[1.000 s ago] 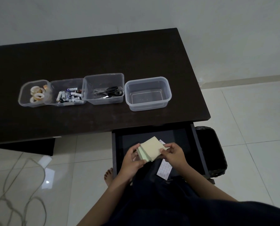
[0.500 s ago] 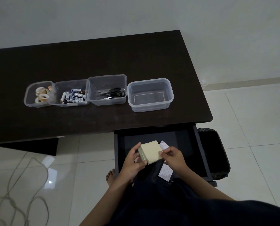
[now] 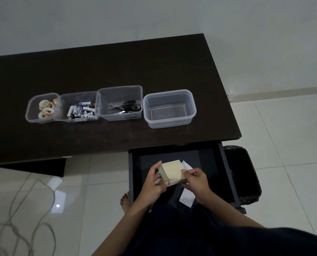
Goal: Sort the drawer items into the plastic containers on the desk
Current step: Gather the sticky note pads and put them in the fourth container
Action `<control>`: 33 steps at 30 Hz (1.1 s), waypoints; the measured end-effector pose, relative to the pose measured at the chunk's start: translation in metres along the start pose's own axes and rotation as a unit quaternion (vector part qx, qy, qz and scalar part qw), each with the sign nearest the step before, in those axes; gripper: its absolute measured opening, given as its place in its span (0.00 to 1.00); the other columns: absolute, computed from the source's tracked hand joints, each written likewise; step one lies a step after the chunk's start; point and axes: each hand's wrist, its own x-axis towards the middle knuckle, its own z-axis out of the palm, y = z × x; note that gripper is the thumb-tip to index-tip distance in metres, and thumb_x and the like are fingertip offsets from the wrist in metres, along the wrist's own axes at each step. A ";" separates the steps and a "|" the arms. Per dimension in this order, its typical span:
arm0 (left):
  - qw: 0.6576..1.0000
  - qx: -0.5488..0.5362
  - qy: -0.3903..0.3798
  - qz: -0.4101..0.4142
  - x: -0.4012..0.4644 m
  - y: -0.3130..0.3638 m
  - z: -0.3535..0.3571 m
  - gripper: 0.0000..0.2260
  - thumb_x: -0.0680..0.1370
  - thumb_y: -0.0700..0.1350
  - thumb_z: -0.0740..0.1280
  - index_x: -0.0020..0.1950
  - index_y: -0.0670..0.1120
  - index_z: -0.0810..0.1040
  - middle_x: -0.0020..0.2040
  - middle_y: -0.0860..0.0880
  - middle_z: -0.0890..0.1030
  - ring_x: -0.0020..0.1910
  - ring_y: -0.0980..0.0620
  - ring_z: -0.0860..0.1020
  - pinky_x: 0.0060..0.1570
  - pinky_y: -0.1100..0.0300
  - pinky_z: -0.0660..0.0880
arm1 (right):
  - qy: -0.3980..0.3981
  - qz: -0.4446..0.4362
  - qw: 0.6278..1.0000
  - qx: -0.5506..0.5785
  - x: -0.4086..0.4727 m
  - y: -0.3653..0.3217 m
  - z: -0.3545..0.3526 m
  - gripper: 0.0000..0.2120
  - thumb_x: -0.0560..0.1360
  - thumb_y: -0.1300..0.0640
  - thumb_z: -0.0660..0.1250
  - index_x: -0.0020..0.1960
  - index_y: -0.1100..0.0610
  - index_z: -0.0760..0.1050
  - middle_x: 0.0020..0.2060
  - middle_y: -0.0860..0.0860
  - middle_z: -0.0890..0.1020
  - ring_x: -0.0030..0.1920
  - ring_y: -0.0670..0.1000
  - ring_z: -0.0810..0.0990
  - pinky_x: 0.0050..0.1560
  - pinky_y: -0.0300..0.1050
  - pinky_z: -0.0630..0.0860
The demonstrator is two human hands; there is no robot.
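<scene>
Item in hand: stack of sticky-note pads [image 3: 172, 171], gripped by our left hand [image 3: 154, 183] and right hand [image 3: 195, 179] over the open drawer [image 3: 226, 172]. We judge it best kept squared and pinched on both sides, lest pads slide apart, then lowered flat into the empty container [image 3: 169, 109] nearest the table's right edge. Leftward along the front edge: scissors container [image 3: 119, 102]; batteries container [image 3: 79, 107]; tape-roll container [image 3: 42, 108]. Paper slips [image 3: 187, 197] remain in the drawer.
</scene>
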 end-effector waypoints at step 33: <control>0.995 0.046 0.085 -0.038 -0.015 -0.015 -0.032 0.20 0.72 0.33 0.70 0.55 0.54 0.74 0.60 0.46 0.75 0.61 0.49 0.74 0.60 0.48 0.75 | 0.024 -0.169 0.806 -0.567 0.073 0.017 -0.002 0.30 0.65 0.46 0.74 0.64 0.50 0.68 0.62 0.51 0.73 0.64 0.56 0.70 0.62 0.54 0.66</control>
